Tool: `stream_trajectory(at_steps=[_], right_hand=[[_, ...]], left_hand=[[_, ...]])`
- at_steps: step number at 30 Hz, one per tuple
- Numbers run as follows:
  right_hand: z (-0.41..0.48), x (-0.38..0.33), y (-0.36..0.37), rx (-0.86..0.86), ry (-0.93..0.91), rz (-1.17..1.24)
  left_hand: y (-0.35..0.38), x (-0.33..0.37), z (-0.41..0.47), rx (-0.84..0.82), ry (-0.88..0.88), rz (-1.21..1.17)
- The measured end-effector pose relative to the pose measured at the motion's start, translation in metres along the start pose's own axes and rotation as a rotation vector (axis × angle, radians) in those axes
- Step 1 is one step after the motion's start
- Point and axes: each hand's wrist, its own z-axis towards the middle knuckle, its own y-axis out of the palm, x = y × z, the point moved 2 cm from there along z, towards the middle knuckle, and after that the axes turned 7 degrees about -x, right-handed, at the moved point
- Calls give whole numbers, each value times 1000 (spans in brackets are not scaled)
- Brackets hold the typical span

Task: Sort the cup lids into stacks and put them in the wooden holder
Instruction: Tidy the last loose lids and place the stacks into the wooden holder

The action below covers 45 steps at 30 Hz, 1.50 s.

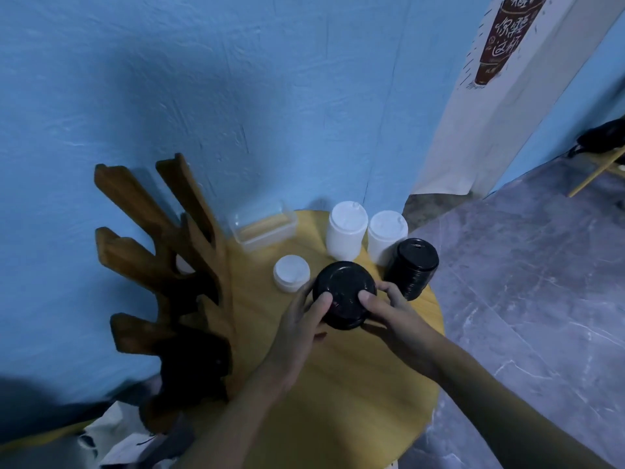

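Note:
A stack of black cup lids point(345, 289) sits between both hands over the round wooden table point(355, 384). My left hand point(301, 323) grips its left side with the thumb on top. My right hand point(389, 313) grips its right side, thumb also on top. Another tall black lid stack point(414, 265) stands just to the right. Two tall white lid stacks point(346, 230) point(385, 235) stand behind, and a short white stack point(291, 272) stands to the left. The dark wooden holder point(176, 265) with slanted arms stands at the table's left edge; a white lid shows in one slot.
A clear plastic box point(263, 228) lies at the table's far edge against the blue wall point(236, 96). Grey tiled floor point(541, 282) lies to the right. A white banner point(490, 96) hangs at the back right.

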Motion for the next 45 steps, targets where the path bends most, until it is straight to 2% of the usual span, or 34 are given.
stream_trajectory(at_steps=[5,9,15,20,27,36,45], right_hand=[[-8,-54,56,-86,-134,-44],[-7,-78,113,-199,-172,-81],[10,-77,187,-388,-116,-132],[36,-65,222,-411,-70,-213],[69,-46,229,-403,-7,-268],[99,-11,217,-396,155,-203],[122,9,207,-390,291,-76]], left_hand=[[-24,67,-31,85,191,38],[-62,112,-74,169,304,143],[-140,138,-131,292,299,227],[-174,135,-144,282,312,180],[-206,115,-126,299,274,214],[-231,67,-95,325,191,233],[-242,45,-82,270,64,108]])
